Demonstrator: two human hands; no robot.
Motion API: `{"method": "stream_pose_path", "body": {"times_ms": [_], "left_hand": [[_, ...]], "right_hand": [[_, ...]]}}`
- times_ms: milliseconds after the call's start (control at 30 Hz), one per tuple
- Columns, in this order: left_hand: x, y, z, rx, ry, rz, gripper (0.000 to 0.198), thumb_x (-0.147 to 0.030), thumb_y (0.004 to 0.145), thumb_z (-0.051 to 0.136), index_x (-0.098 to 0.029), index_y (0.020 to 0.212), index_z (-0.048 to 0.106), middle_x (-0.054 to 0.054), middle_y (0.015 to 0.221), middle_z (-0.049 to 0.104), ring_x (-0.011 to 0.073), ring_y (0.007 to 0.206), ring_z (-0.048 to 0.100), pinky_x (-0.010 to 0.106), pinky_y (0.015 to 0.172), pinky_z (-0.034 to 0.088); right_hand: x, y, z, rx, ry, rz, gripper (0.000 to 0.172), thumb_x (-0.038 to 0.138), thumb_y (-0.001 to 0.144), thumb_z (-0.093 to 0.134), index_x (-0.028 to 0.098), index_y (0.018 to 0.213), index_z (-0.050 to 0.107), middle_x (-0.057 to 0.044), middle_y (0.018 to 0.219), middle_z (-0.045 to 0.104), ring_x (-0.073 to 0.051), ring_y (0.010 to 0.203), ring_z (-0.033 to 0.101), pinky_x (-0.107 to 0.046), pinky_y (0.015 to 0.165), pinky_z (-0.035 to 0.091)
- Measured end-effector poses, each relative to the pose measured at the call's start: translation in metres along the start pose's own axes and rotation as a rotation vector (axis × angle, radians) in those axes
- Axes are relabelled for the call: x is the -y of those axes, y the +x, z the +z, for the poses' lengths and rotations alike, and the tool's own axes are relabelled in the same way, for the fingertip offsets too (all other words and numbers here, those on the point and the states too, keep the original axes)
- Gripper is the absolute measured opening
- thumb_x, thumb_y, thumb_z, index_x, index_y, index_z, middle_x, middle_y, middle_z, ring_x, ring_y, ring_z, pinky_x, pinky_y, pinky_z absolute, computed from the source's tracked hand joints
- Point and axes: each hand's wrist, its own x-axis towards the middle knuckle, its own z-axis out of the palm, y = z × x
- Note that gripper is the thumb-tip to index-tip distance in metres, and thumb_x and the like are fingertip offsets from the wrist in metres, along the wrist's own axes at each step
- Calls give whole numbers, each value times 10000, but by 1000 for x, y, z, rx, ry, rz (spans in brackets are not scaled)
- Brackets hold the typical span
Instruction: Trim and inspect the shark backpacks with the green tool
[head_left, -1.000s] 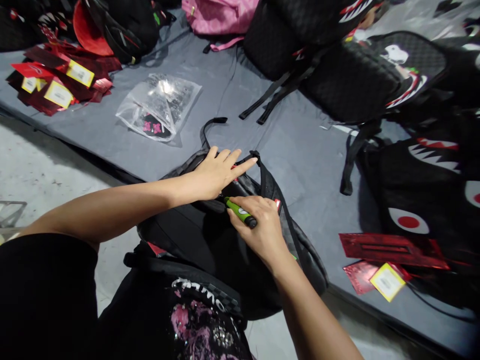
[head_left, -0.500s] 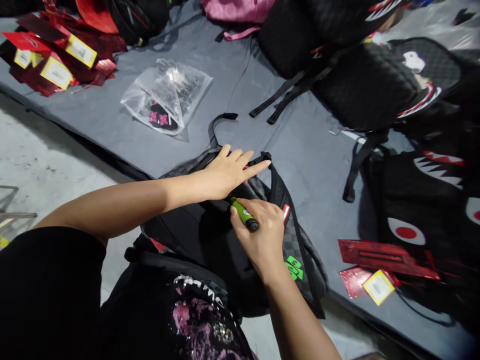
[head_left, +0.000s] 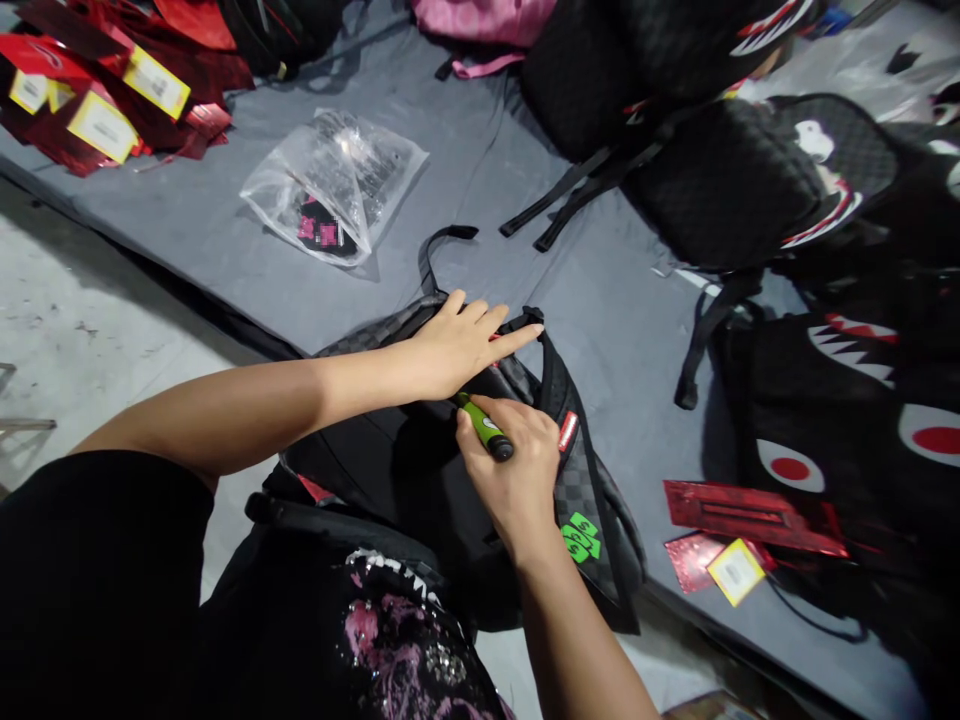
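Observation:
A black backpack (head_left: 390,460) with checkered panels lies at the table's near edge, straps loose. Flat across its upper part rests my left hand (head_left: 461,348), fingers stretched out and holding nothing. My right hand (head_left: 519,462) is closed around a green-handled, pen-like tool (head_left: 486,430) with a black end. The tool's tip goes down beside the left palm, against the backpack, and is hidden there. A red label (head_left: 568,431) and a green printed patch (head_left: 582,538) show on the bag's right side.
The grey-covered table (head_left: 480,190) holds a clear plastic bag (head_left: 335,185) and red tagged packages (head_left: 112,85) at the left. Black backpacks (head_left: 720,170) with shark-teeth prints are piled at the right. A red tag strip (head_left: 750,515) lies near them.
My right hand has shifted very slightly left with the green tool. The left hand stays in place on the backpack. The view has turned a little.

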Motion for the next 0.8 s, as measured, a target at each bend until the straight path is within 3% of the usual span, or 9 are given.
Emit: {"method": "stream_pose_path", "body": {"times_ms": [200, 300, 500, 800], "left_hand": [[1, -2, 5, -65, -12, 29, 824, -173, 889, 551, -194, 1587, 112, 185, 1568, 330, 335, 1332, 406, 484, 1087, 227], [2, -3, 6, -80, -23, 29, 798, -164, 895, 533, -194, 1585, 131, 181, 1563, 342, 328, 1333, 408, 481, 1085, 220], [3, -5, 6, -105, -48, 43, 786, -121, 886, 512, -188, 1582, 153, 186, 1550, 366, 327, 1325, 421, 480, 1073, 233], [7, -2, 18, -178, -58, 30, 707, -129, 918, 476, -206, 1570, 212, 166, 1519, 416, 309, 1306, 445, 483, 1090, 243]], "right_hand": [[-1, -1, -4, 62, -68, 37, 205, 341, 896, 591, 194, 946, 726, -74, 913, 763, -267, 903, 696, -434, 870, 450], [-1, -2, -3, 73, 3, 24, 220, 358, 907, 575, 194, 943, 718, -64, 925, 765, -248, 910, 697, -412, 880, 446], [2, -4, -2, 0, -28, 34, 204, 350, 911, 587, 195, 927, 718, -53, 922, 765, -236, 911, 693, -422, 923, 410], [3, 0, 1, 15, 0, 70, 198, 347, 888, 599, 195, 897, 724, -56, 897, 763, -243, 893, 685, -409, 889, 420]]}}
